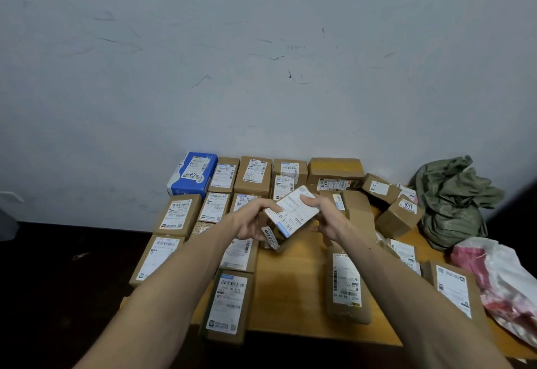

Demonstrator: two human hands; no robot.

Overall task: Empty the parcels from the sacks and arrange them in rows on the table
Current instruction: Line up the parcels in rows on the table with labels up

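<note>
Both my hands hold one small cardboard parcel [292, 217] with a white shipping label, tilted, above the middle of the wooden table [290, 290]. My left hand [252, 220] grips its left end and my right hand [325, 214] grips its right end. Several brown labelled parcels lie in rows on the table's left half, with a blue-and-white parcel [191, 175] at the back left corner. More boxes lie loosely on the right, one marked 1011 [399, 216]. A crumpled green sack [453, 203] sits at the back right.
A pale wall stands right behind the table. A white and pink plastic bag [505, 284] lies at the table's right edge. A long brown parcel [347, 287] lies under my right forearm. The floor at left is dark.
</note>
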